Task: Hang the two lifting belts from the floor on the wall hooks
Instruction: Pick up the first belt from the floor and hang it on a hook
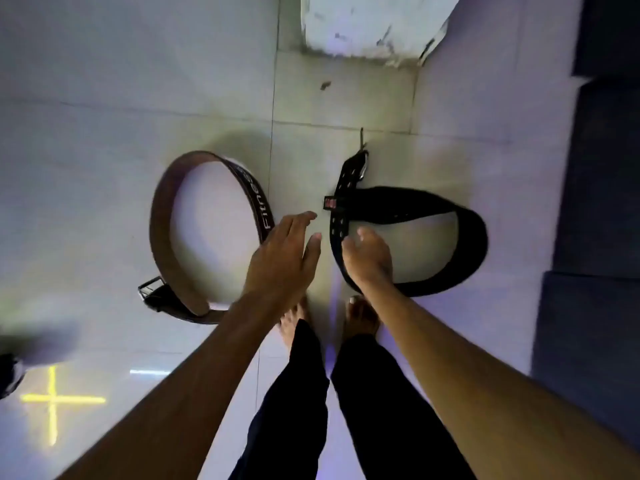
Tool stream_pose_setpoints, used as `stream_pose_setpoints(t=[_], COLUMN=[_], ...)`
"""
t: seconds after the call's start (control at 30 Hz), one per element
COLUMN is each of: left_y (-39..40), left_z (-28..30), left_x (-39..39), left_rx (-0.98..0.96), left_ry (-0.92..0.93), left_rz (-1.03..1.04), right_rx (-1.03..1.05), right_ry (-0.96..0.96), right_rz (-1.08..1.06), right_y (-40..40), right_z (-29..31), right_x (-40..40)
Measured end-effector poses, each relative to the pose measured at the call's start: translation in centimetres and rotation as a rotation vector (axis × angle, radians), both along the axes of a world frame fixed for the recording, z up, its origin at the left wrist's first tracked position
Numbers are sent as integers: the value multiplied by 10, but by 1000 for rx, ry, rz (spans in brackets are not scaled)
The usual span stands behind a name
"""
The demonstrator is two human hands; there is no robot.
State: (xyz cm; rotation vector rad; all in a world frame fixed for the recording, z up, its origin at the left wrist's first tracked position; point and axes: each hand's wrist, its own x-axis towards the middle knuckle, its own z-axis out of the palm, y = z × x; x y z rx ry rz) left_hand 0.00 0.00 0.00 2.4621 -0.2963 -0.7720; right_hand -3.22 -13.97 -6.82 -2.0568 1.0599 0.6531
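Two lifting belts lie coiled on the pale tiled floor. The brown belt (162,230) with white lettering and a metal buckle stands on edge at the left. The black belt (474,237) with rows of holes and a buckle at its far end lies at the right. My left hand (280,261) hovers with fingers spread between the belts, over the brown belt's near right edge, holding nothing. My right hand (367,258) reaches down over the black belt's left strap, fingers curled downward; whether it touches the strap I cannot tell. No wall hooks are in view.
A scuffed white pillar base (374,26) stands beyond the belts. Dark floor mats (595,202) run along the right side. My bare feet (360,317) and dark trousers are below the hands. A yellow cross mark (52,400) glows on the floor at lower left.
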Motion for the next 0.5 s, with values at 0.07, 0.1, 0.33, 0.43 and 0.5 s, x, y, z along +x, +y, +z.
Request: stream_pose_setpoints(t=[0.07, 0.1, 0.33, 0.43, 0.5], left_y=[3, 6, 13, -5, -19], left_z=[-32, -49, -65, -19, 17], left_x=[0, -2, -3, 6, 15], left_rx=[-22, -25, -50, -96, -84], left_ry=[27, 39, 175, 173, 175], left_rz=[62, 71, 120, 189, 202], right_rx=[18, 17, -31, 73, 131], right_ry=[43, 44, 16, -5, -31], right_rz=[-77, -103, -143, -120, -101], right_y=[3, 5, -11, -28, -39], right_z=[-37, -55, -62, -8, 36], right_x=[13, 18, 35, 29, 20])
